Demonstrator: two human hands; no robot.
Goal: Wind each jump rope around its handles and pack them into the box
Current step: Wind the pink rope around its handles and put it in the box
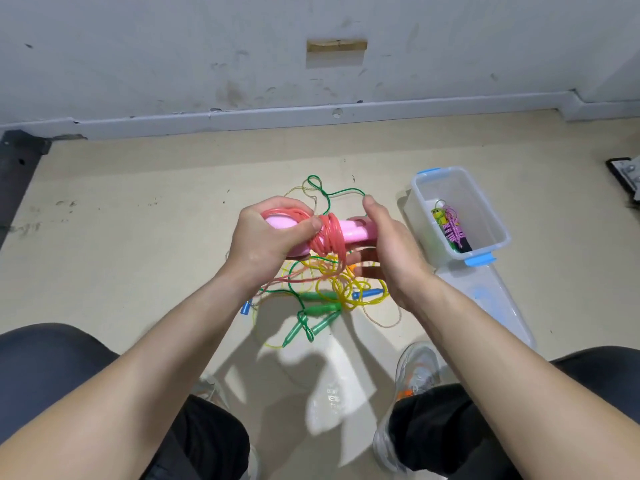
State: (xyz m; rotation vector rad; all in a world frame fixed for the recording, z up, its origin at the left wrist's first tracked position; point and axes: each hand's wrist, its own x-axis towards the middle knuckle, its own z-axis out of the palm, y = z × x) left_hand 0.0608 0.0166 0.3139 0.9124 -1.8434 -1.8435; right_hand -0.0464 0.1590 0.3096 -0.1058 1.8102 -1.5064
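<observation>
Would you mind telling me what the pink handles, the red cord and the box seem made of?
Pink handles: probably plastic, smooth with a faint sheen. Red cord: translucent, glossy plastic, likely vinyl. Box: clear rigid plastic; contents show through its walls.

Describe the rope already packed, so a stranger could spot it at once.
Find the clear box with blue clips on the floor, beside the right hand. One bundle lies inside it. Unlike the loose tangle nearby, its purple cord is wound tightly round yellow-green handles.
</observation>
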